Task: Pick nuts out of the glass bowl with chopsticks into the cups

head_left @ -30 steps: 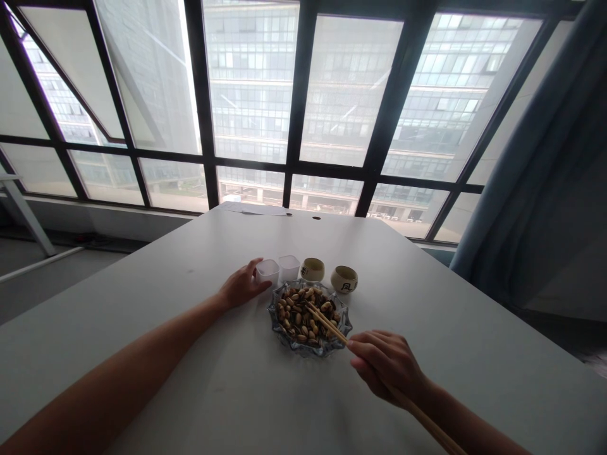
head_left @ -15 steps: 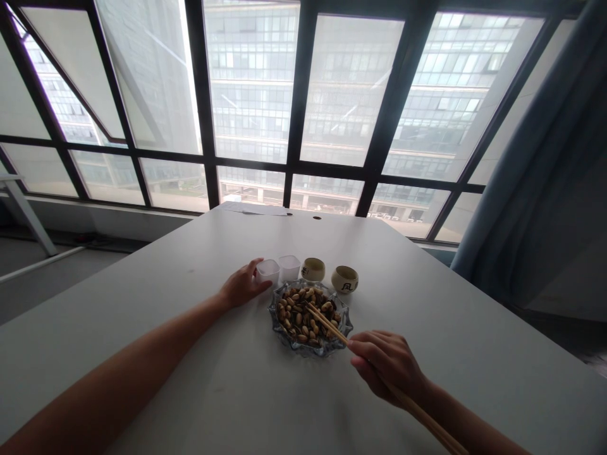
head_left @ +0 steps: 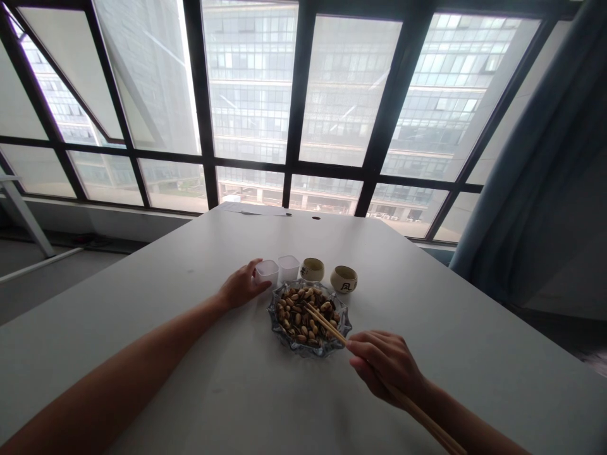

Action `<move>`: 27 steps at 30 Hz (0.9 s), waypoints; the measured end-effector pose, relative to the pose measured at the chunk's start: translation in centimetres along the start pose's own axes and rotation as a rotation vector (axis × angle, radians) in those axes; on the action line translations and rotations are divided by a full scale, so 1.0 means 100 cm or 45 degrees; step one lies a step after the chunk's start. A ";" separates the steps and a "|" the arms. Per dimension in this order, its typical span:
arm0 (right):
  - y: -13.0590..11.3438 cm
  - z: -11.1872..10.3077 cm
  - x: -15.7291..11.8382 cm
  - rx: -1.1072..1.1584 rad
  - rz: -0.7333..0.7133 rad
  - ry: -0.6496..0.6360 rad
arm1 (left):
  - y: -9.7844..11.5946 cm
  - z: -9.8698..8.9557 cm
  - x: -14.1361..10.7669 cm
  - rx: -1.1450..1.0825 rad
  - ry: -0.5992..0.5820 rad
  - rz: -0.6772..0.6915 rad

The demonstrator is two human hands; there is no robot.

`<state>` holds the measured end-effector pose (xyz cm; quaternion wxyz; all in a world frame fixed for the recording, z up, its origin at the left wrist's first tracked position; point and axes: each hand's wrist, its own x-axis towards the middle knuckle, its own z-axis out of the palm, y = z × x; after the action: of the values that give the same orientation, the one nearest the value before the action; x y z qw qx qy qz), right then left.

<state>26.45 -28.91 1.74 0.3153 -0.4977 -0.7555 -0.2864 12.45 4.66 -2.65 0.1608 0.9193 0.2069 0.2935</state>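
Observation:
My right hand is closed around a pair of wooden chopsticks. Their tips rest among the pistachios and dark striped seeds heaped in a scalloped glass bowl; whether they pinch a piece is too small to tell. My left hand grips the left side of a small translucent plastic cup, thumb in front and fingers behind. Beside it stands a second translucent cup. Two cream ceramic cups with dark characters, one behind the bowl and the other further right, stand upright.
Everything stands on a white table. Papers lie at its far end, near a dark round hole. Large windows rise beyond, and a blue-grey curtain hangs at the right.
Almost nothing differs. The chopstick tips have shifted very slightly among the nuts and seeds, and the whole view has drifted a little; both hands keep their holds.

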 end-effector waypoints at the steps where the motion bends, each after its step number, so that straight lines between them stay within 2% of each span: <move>1: 0.000 0.000 0.000 -0.001 0.000 -0.002 | 0.000 0.000 0.000 0.000 0.001 -0.001; 15: -0.002 -0.001 0.002 0.000 0.000 0.013 | 0.000 0.000 -0.001 -0.005 0.038 0.029; 22: 0.002 0.002 -0.005 0.109 0.131 0.071 | -0.004 0.003 -0.002 -0.036 0.222 0.155; 27: 0.002 0.001 -0.004 0.103 0.120 0.064 | -0.004 0.004 -0.001 -0.036 0.252 0.162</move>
<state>26.75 -28.97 1.36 0.3673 -0.5123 -0.7340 -0.2528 12.47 4.86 -3.17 0.1335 0.8947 0.1589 0.3955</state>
